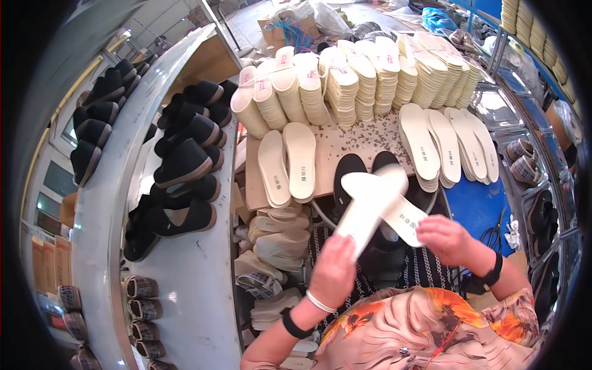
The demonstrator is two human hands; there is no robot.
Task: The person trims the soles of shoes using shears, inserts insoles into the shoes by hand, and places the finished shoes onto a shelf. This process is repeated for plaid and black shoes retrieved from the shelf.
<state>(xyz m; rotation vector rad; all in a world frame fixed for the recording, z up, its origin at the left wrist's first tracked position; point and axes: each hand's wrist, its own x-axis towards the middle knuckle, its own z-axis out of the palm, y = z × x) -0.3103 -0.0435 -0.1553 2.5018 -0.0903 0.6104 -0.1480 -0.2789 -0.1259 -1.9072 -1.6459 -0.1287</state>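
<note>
My left hand (333, 271) is closed on the heel end of a cream insole (365, 216), which is smeared by motion. Another cream insole (404, 221) is gripped at its lower end by my right hand (445, 239). The two insoles cross each other in front of me. Just behind them a pair of black shoes (350, 169) lies at the board's near edge, partly covered by the insoles. A pair of insoles (300, 161) rests on the wooden board (333, 140) to the left, and several low insole stacks (422, 145) lie on the right.
Tall bundles of insoles (340, 83) line the board's back. On the left, a metal shelf (185, 296) carries several black shoes (179, 160) and plaid shoes (142, 308). Scissors (491, 237) lie on a blue surface (475, 206) at right, beside a rack of shoes (524, 161).
</note>
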